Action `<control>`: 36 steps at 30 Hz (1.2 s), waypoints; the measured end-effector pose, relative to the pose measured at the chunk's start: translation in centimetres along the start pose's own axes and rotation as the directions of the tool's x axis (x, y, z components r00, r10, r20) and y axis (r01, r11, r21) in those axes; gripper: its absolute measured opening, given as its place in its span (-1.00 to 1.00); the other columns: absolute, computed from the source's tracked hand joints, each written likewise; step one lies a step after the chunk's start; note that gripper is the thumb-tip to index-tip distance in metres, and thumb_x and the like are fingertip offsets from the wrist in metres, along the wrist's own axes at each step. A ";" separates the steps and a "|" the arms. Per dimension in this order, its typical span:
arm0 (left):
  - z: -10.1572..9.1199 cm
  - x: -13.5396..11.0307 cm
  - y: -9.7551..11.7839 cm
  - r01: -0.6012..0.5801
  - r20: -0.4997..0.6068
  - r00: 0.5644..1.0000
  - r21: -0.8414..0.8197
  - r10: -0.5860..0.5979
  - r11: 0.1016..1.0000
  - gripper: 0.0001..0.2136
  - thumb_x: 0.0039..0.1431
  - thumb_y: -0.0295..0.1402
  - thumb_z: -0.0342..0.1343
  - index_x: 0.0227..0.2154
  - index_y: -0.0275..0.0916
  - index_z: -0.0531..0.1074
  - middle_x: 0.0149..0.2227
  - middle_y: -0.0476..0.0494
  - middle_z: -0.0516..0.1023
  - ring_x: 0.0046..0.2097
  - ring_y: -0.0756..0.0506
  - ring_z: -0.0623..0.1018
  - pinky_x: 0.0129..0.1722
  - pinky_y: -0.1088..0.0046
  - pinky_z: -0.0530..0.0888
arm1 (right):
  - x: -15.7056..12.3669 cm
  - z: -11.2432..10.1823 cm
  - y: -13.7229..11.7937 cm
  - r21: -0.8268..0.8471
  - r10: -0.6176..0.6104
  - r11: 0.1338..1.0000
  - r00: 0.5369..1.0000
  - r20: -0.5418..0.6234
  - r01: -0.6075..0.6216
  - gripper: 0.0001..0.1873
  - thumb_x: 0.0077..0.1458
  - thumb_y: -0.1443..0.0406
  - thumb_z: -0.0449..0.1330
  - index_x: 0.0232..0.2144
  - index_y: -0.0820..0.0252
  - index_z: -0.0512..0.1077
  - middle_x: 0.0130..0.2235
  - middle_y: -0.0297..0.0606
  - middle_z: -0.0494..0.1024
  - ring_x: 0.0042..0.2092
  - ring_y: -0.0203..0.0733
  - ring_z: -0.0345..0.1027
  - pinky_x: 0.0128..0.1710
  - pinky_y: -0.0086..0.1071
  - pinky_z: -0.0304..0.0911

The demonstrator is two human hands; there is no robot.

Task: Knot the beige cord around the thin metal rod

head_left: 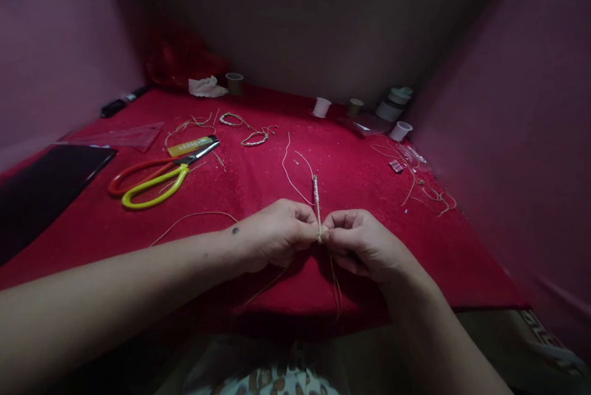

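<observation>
Over red cloth (pixel 249 183), two hands (pixel 277 232) (pixel 360 241), both grips tight on one band (pixel 316 189), two bracelets (pixel 225 119) (pixel 255 143) beyond

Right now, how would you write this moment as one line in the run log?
left hand: pinches cord | right hand: pinches cord | scissors: on cloth, left of hands

Your left forearm (pixel 138 278) and right forearm (pixel 436 315) are bare, as are your left hand (pixel 281 232) and right hand (pixel 362 241). A small, dark, round mark (pixel 235 231) shows by your left wrist. You wear a pale garment (pixel 289 384) with rounded brown patches.
</observation>
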State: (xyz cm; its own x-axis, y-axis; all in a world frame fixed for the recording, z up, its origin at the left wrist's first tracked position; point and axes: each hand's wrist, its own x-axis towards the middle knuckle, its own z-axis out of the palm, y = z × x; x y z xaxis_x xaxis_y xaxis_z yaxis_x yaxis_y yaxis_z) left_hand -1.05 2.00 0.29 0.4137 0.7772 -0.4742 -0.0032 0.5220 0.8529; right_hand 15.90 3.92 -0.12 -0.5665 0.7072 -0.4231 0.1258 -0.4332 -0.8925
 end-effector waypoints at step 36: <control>1.2 0.5 -0.7 -0.043 -0.147 0.986 0.246 0.081 0.968 -0.81 0.02 -0.37 0.02 -0.64 -0.25 0.23 -0.75 0.10 0.22 -0.75 0.13 0.11 -0.74 0.57 -0.02 | -5.8 8.6 7.8 -0.951 -0.436 0.067 0.866 0.245 0.303 -0.87 -0.13 0.49 0.07 -0.56 0.17 0.29 -0.60 -0.30 0.41 -0.67 -0.28 0.16 -0.71 -0.36 -0.29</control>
State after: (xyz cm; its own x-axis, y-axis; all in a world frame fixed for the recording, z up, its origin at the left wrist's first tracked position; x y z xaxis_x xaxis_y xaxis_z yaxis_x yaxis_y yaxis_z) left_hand 0.22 1.61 -0.32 0.2736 0.8603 -0.4301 0.2034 0.3854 0.9001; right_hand 13.14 -8.36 -3.33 -0.7449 0.6643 0.0610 0.6112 0.7162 -0.3369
